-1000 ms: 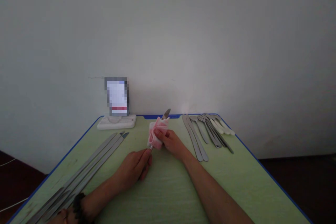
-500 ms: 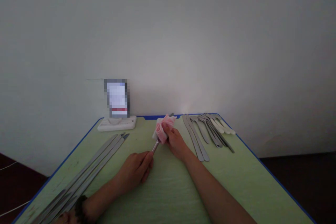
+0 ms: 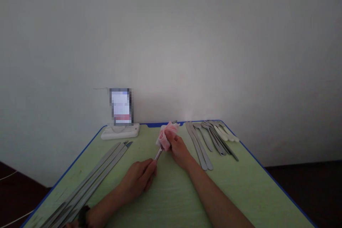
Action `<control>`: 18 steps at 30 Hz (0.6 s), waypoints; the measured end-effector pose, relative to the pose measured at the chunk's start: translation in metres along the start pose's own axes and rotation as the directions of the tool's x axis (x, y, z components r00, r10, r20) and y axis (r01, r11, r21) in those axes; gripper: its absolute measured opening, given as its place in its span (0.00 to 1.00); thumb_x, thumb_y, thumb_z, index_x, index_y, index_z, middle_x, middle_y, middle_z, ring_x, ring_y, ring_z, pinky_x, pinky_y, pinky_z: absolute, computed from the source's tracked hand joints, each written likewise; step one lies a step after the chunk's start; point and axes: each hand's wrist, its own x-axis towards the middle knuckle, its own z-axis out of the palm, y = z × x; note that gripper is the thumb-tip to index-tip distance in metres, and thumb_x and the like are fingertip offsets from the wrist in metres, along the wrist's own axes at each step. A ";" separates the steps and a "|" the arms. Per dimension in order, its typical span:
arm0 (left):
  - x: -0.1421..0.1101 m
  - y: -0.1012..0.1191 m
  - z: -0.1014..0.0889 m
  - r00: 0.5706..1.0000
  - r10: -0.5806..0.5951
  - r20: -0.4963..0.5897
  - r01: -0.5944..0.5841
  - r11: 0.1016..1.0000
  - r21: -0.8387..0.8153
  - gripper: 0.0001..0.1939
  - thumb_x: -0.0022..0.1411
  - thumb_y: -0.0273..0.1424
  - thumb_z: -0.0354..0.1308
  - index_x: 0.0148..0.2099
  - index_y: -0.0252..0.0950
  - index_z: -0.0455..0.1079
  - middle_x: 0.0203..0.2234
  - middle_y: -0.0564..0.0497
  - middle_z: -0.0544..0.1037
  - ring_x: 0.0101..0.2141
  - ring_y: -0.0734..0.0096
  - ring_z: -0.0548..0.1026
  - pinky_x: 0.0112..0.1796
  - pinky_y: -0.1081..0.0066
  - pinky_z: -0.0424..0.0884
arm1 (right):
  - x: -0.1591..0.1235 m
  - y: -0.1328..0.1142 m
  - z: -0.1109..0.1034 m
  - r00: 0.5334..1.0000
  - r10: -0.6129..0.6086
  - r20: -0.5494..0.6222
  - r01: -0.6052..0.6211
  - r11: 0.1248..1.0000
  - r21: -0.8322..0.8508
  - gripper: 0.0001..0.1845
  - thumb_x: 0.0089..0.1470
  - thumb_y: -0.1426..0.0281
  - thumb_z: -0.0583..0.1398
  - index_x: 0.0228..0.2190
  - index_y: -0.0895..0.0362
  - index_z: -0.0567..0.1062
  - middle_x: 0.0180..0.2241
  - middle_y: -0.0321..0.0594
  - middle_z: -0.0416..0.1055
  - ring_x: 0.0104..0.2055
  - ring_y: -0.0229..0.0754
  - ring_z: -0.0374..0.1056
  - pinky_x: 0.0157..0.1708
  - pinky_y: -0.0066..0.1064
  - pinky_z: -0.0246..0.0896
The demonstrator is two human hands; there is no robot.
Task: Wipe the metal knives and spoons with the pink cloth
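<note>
My left hand [image 3: 139,176] is closed around the handle end of a metal table knife [image 3: 158,154], which slants up and away from me. A folded pink and white cloth [image 3: 166,137] wraps the middle of the knife. My right hand [image 3: 178,148] pinches that cloth round it, thumb on top. Only a small grey tip pokes out beyond the cloth, and the rest of the blade is hidden. Both hands are above the middle of a green table [image 3: 160,203].
Several long knives [image 3: 88,183] lie along the table's left side. Knives [image 3: 199,148], spoons [image 3: 204,137] and white-handled cutlery [image 3: 226,133] lie at the back right. A blurred screen [image 3: 121,107] stands on a white base [image 3: 120,131] at the back left, before the wall [image 3: 171,42].
The whole view has shifted slightly, so the table sits lower in the picture. Both hands keep their hold on the knife and cloth, with little visible movement.
</note>
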 end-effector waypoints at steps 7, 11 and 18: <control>0.003 -0.001 0.000 0.997 -0.016 -0.076 0.007 0.993 -0.118 0.23 0.65 0.47 0.37 0.27 0.38 0.61 0.10 0.60 0.60 0.15 0.74 0.60 0.22 0.74 0.59 | -0.010 -0.013 0.004 0.963 0.083 0.256 0.000 0.952 -0.307 0.22 0.42 0.52 0.65 0.18 0.60 0.74 0.18 0.32 0.65 0.21 0.33 0.54 0.24 0.27 0.47; 0.003 -0.001 0.000 0.999 -0.006 -0.041 0.005 0.999 -0.034 0.23 0.65 0.47 0.38 0.24 0.39 0.58 0.11 0.60 0.60 0.15 0.75 0.60 0.21 0.74 0.58 | -0.004 -0.009 0.004 0.998 0.051 0.047 -0.050 0.999 -0.014 0.21 0.42 0.51 0.65 0.21 0.58 0.74 0.20 0.33 0.67 0.22 0.34 0.57 0.25 0.27 0.52; 0.001 0.000 -0.001 0.999 -0.045 -0.018 0.042 0.992 -0.122 0.26 0.63 0.50 0.36 0.25 0.38 0.61 0.10 0.60 0.59 0.14 0.75 0.58 0.20 0.74 0.56 | -0.002 -0.010 -0.003 0.993 0.054 0.109 -0.059 0.997 0.046 0.21 0.41 0.50 0.65 0.22 0.57 0.74 0.21 0.33 0.68 0.23 0.34 0.58 0.25 0.26 0.52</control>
